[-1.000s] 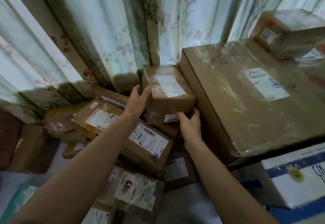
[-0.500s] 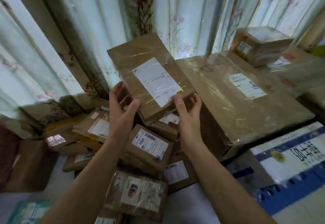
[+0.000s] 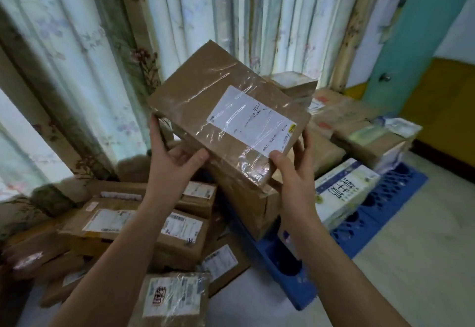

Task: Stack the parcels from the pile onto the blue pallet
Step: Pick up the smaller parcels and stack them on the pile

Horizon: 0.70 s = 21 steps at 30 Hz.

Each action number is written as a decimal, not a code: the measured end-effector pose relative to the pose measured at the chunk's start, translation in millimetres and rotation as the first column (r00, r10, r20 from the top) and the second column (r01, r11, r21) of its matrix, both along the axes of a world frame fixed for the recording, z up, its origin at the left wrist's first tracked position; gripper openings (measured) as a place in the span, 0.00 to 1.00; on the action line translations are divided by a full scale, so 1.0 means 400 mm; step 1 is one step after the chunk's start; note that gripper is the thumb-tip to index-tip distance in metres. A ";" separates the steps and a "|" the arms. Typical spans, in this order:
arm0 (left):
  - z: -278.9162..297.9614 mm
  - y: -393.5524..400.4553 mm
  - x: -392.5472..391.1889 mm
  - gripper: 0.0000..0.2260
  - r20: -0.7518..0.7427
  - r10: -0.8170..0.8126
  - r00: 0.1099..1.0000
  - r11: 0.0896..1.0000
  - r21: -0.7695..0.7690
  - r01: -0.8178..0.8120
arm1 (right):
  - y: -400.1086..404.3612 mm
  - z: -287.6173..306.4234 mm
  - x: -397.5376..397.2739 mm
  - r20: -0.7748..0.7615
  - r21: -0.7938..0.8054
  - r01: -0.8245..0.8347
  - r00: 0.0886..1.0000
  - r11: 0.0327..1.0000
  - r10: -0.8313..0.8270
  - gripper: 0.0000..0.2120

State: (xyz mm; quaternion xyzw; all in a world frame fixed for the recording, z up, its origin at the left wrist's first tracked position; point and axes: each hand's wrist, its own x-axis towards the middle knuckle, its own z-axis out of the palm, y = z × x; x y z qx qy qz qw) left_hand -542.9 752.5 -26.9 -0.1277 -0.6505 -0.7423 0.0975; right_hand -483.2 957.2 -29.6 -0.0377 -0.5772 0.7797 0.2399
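Head: parcel point(image 3: 218, 111) gripped between both hands' fingers point(image 3: 156, 134).

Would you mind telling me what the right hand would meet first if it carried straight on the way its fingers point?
The right hand already grips the brown parcel; beyond, probably the stacked parcels on the blue pallet, though depth is unclear.
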 end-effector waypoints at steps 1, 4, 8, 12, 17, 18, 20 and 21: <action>0.007 0.025 -0.003 0.49 -0.007 -0.004 1.000 1.000 -0.030 0.004 | 0.023 0.004 0.006 -0.016 -0.005 0.018 1.000 1.000 -0.018 0.33; 0.012 0.099 -0.026 0.43 -0.069 0.082 0.994 0.987 -0.131 -0.090 | 0.120 0.015 0.013 -0.012 -0.035 0.097 0.995 0.995 -0.097 0.29; 0.006 0.230 -0.060 0.37 -0.125 0.149 0.981 0.954 -0.244 -0.176 | 0.284 0.018 -0.005 0.031 -0.034 0.189 0.982 0.981 -0.188 0.24; -0.003 0.418 -0.099 0.31 -0.138 0.120 0.983 0.964 -0.221 -0.149 | 0.472 -0.001 -0.057 0.029 -0.001 0.219 0.975 0.976 -0.219 0.19; -0.004 0.664 -0.156 0.35 -0.148 0.090 0.985 0.959 -0.253 -0.126 | 0.730 0.012 -0.150 0.027 0.117 0.177 0.983 0.977 -0.181 0.20; -0.008 0.707 -0.171 0.33 -0.133 0.084 0.988 0.959 -0.257 -0.117 | 0.780 0.019 -0.175 0.018 0.159 0.176 0.983 0.971 -0.181 0.20; -0.010 0.785 -0.197 0.30 -0.105 0.077 0.992 0.960 -0.261 -0.102 | 0.865 0.039 -0.229 0.011 0.230 0.158 0.986 0.960 -0.165 0.22; -0.014 0.817 -0.212 0.29 -0.090 0.076 0.993 0.960 -0.264 -0.098 | 0.903 0.048 -0.261 0.013 0.257 0.144 0.988 0.955 -0.153 0.22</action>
